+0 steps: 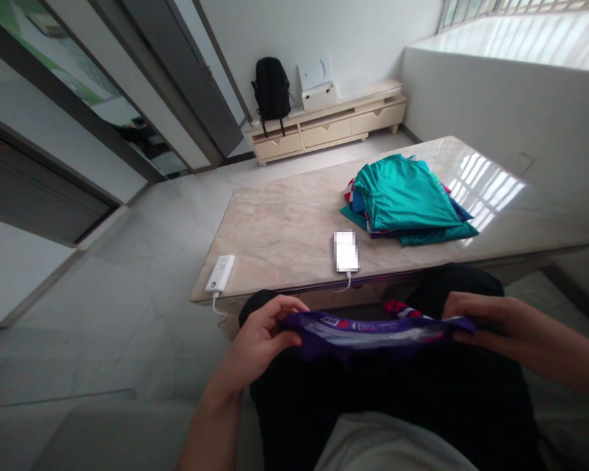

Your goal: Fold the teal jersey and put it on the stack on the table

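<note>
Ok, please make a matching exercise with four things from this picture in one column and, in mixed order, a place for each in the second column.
Things
1. purple fabric garment
2. stack of folded teal clothes
3. white rectangular power bank
4. black backpack

Places
A. on the low cream cabinet by the far wall
B. at the near left corner of the marble table
C. held between the left hand and the right hand
D. on the right part of the marble table

Pairs: 1-C, 2-D, 3-B, 4-A
</note>
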A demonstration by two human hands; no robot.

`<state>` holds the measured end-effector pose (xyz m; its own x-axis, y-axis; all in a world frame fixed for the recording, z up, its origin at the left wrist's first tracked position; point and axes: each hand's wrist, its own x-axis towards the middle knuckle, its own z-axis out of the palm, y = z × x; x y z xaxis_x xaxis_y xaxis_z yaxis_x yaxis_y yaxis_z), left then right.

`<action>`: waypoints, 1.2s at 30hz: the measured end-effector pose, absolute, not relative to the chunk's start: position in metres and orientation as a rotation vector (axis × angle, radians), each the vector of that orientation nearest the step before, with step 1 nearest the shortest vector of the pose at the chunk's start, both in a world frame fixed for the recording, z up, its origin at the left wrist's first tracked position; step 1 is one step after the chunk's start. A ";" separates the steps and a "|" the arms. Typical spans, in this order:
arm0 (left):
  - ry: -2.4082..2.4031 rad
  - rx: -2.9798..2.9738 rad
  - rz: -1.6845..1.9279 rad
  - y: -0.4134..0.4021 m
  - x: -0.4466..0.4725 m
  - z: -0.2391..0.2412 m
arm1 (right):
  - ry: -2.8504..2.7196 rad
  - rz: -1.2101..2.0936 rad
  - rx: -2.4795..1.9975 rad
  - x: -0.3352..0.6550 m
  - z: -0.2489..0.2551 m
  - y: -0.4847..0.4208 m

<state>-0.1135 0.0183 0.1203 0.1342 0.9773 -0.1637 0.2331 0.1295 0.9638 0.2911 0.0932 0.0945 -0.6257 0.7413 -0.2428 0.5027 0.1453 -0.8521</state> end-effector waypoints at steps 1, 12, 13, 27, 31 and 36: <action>1.306 1.353 0.835 0.018 -0.114 0.120 | -2.193 1.461 -1.198 0.290 0.094 0.093; 1.507 1.687 0.714 0.024 -0.111 0.114 | -2.017 1.075 -1.563 0.290 0.082 0.097; 1.503 1.708 0.697 0.024 -0.111 0.113 | -2.028 1.037 -1.578 0.290 0.082 0.096; 1.524 1.553 0.846 0.026 -0.117 0.104 | -1.939 1.188 -1.349 0.290 0.089 0.101; 1.568 1.554 0.944 0.028 -0.119 0.101 | -1.960 0.941 -1.470 0.292 0.090 0.099; 1.650 1.647 0.964 0.032 -0.120 0.097 | -1.948 0.693 -1.500 0.292 0.086 0.097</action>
<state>-0.1204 0.0316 0.0975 -0.0407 0.9965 0.0733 0.5533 -0.0386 0.8321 0.2916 0.0968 0.0859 -0.2003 0.9710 0.1301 0.6703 0.2327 -0.7046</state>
